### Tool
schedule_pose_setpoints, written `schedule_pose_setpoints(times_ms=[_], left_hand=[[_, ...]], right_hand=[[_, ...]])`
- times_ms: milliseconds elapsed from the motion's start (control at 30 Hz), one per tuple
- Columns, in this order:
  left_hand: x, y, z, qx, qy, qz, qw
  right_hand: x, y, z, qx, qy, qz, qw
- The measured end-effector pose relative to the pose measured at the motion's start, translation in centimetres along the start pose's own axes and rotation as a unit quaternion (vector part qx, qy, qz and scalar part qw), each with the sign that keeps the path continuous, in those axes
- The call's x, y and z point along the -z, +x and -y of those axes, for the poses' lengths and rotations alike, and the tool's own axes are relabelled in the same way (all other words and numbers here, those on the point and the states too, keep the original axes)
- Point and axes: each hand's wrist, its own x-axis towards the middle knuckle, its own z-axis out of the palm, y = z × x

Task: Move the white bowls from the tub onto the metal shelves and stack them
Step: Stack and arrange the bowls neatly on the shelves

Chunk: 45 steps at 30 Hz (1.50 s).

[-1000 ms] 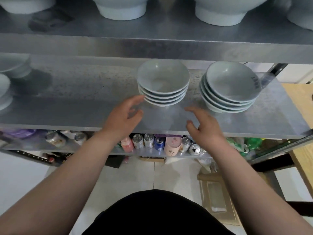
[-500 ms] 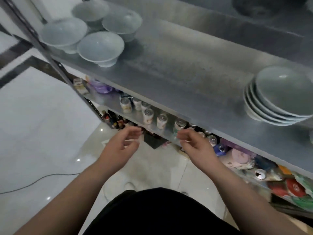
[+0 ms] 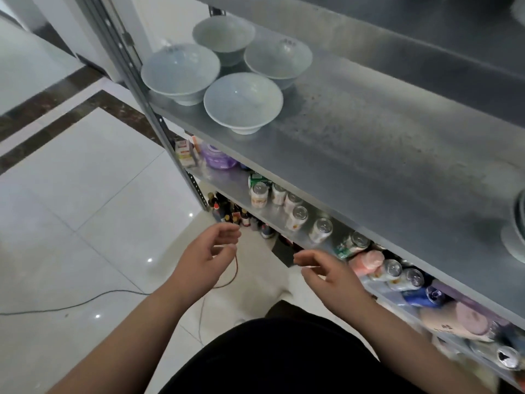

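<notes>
From my remote seat I see both hands in the air in front of the rack, below the front edge of the metal shelf (image 3: 369,155) and apart from each other. My left hand (image 3: 208,253) has its fingers loosely curled, thumb and forefinger a little apart, and grips nothing that I can make out. A thin red wire (image 3: 235,270) runs just under its fingertips, and I cannot tell whether it touches them. My right hand (image 3: 331,273) is half open too, fingers relaxed and bent, palm empty. The white bowls sit on that shelf. Four stand upright in a cluster at its left end: the front bowl (image 3: 243,99), the left bowl (image 3: 180,71), the back bowl (image 3: 224,35) and the right bowl (image 3: 277,59), all close together. A stack of bowls (image 3: 517,231) is cut off by the right edge of the view. On the lower shelf (image 3: 227,180), drink cans (image 3: 295,216) stand in a row. A dark cable (image 3: 71,307) lies across the pale floor tiles (image 3: 85,180).
</notes>
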Motion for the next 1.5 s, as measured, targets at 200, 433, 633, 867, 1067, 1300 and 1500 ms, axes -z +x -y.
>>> schedule_pose_setpoints(times_ms=[200, 433, 633, 867, 1067, 1300, 1500], left_hand=[[1.2, 3.6, -1.4, 0.008, -0.029, -0.037, 0.999], [4.2, 6.5, 0.9, -0.002, -0.046, -0.066, 0.997], [12.4, 12.1, 2.0, -0.032, 0.059, -0.078, 0.995], [21.9, 25.4, 0.9, -0.21, 0.319, -0.101, 0.919], [24.4, 35.8, -0.2, -0.187, 0.536, 0.01, 0.823], [25.7, 37.6, 1.3, -0.285, 0.63, 0.041, 0.721], [22.6, 32.0, 2.8, -0.319, 0.555, 0.05, 0.767]], right_hand=[[0.3, 5.1, 1.3, -0.02, -0.007, 0.053, 0.998], [-1.1, 12.6, 5.1, 0.02, -0.023, 0.045, 0.999], [-3.1, 19.4, 10.8, 0.097, -0.138, -0.071, 0.983], [-5.4, 28.2, 15.2, 0.141, -0.428, -0.121, 0.884], [-6.0, 30.0, 17.6, -0.018, -0.529, -0.047, 0.847], [-5.3, 23.8, 15.1, -0.068, -0.543, -0.077, 0.833], [-3.1, 15.8, 10.1, -0.106, -0.531, -0.144, 0.828]])
